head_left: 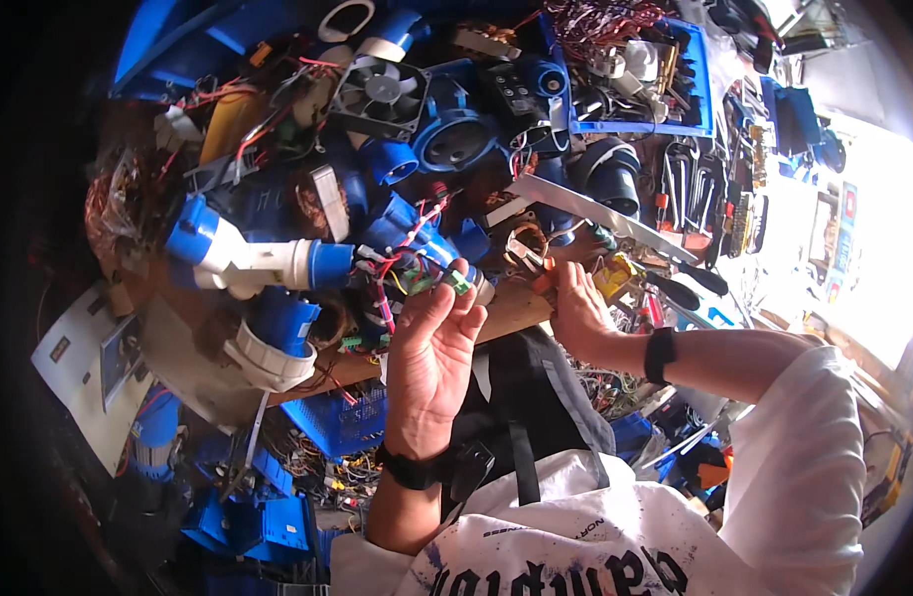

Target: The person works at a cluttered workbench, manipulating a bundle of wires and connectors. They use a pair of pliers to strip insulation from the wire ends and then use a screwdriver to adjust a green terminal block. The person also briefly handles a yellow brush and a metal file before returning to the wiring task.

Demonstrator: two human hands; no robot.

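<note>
My left hand (434,343), palm turned up, pinches a small green terminal block (459,283) between thumb and fingers. Thin coloured wires (387,268) lie just left of the block; whether they join it I cannot make out. At the bench edge my right hand (582,316) is closed around the orange handles of a hand tool (545,277) that looks like pliers. Its metal end points away from me, and my thumb is hidden. Left of my hands lies a white-and-blue plug adapter (268,260). A white-and-blue round connector (273,356) sits below it.
A long metal blade with a black handle (615,221) lies beyond my right hand. Further back are a fan (382,91) and a blue tray (640,128) of parts. Wrenches (690,184) stand at the right. Blue bins (253,521) are below the wooden bench edge (521,310).
</note>
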